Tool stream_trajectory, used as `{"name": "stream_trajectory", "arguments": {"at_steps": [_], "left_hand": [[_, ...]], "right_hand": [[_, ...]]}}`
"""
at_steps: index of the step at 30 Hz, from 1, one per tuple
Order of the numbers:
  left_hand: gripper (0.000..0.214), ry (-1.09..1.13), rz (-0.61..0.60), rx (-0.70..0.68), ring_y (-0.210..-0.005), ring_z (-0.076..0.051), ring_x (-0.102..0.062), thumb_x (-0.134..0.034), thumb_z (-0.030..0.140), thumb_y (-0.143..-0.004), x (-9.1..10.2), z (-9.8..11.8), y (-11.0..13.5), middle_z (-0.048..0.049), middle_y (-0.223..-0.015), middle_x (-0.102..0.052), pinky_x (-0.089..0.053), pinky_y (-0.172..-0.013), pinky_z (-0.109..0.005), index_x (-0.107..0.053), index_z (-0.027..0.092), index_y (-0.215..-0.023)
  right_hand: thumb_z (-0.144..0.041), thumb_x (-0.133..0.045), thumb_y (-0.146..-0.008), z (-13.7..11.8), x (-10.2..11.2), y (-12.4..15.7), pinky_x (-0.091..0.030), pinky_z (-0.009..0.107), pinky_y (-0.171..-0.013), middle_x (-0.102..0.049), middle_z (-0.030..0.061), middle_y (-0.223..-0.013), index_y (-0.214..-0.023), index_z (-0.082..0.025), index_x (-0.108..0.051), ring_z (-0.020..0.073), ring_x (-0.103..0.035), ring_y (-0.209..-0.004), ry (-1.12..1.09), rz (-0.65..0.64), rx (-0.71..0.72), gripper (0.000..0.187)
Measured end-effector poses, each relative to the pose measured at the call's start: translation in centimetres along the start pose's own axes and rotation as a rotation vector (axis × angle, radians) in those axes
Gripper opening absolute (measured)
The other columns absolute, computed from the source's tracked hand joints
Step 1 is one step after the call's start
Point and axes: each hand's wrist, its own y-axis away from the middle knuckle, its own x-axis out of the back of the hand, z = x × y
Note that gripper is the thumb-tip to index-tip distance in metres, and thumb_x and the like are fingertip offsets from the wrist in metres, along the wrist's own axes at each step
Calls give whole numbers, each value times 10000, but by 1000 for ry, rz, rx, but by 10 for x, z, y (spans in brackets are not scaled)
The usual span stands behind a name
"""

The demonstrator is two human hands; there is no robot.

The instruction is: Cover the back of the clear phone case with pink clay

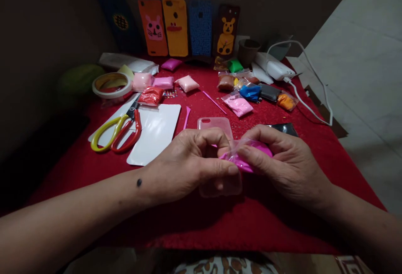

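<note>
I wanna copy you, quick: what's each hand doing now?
Left hand: closed, pinching one end of the pink packet.
Right hand: closed, holding the pink packet's other end.

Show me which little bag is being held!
The bright pink bag, pinched by the left hand and the right hand; the other bags lie on the table.

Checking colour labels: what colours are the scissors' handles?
The left handle is yellow, the right handle red; head view shows it best.
</note>
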Motion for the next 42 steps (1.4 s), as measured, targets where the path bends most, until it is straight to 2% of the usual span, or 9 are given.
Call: {"name": "stream_trajectory", "arguments": {"at_steps": [5,11,16,24,27,29,35,39,42], "left_hand": [[283,6,-80,-73,-520,-63,-577,-724,195,-838,4,1,0,33,-727,-622,-484,-486,-172,-459,181,-738],[262,16,-24,-286,-696,-57,-624,-689,-21,-764,19,5,-6,21,-885,-605,-565,-609,-155,-497,149,-709],[243,0,-21,-250,-665,-69,-648,-706,4,-774,21,5,-8,41,-780,-639,-555,-610,-145,-560,171,-874],[189,-51,-14,-213,-607,-64,-585,-724,112,-805,19,3,-8,40,-738,-629,-507,-571,-165,-571,159,-905],[59,-395,40,-313,-681,-102,-591,-626,204,-903,26,6,-6,-5,-771,-635,-493,-628,-210,-643,149,-891],[167,-758,60,-465,-763,-129,-588,-546,188,-939,33,6,-5,-40,-843,-629,-472,-676,-234,-705,144,-912],[324,-1576,-92,-808,-787,-184,-530,-408,57,-937,47,-4,-5,-92,-911,-622,-428,-693,-302,-718,129,-878],[333,-1860,-128,-886,-755,-210,-506,-378,143,-990,42,-8,-4,-92,-955,-637,-422,-704,-377,-690,140,-873],[286,-1788,-45,-957,-722,-192,-521,-410,129,-979,41,-8,2,-73,-901,-640,-413,-663,-361,-681,151,-891]], "right_hand": [[-302,-686,-895,2,1,-1,-458,210,-649,-660,-27,-760,-809,-197,-655,100,-589,-694,-178,-2,-88,139],[-359,-737,-860,12,6,-5,-372,195,-500,-611,-38,-702,-808,-198,-646,69,-473,-539,-513,54,-281,192],[-373,-731,-864,16,7,-7,-299,172,-424,-538,-68,-578,-799,-198,-631,47,-383,-441,-637,-12,-351,212],[-348,-742,-860,15,4,-6,-344,152,-460,-594,-47,-673,-859,-189,-660,39,-442,-495,-663,-57,-330,179],[-327,-735,-865,16,6,-8,-327,159,-425,-568,-60,-665,-1027,-231,-669,45,-422,-461,-639,-26,-325,200],[-323,-726,-871,16,8,-9,-309,162,-395,-526,-76,-616,-1113,-252,-655,49,-385,-424,-614,3,-327,263],[-344,-701,-891,21,11,-11,-330,160,-387,-522,-76,-576,-1088,-226,-662,48,-380,-410,-591,7,-349,233],[-336,-712,-877,22,10,-11,-325,165,-385,-524,-75,-580,-1063,-203,-670,47,-378,-410,-569,15,-369,232],[-337,-704,-882,22,10,-12,-316,161,-398,-528,-74,-568,-1043,-199,-678,46,-383,-420,-573,12,-375,213]]}}
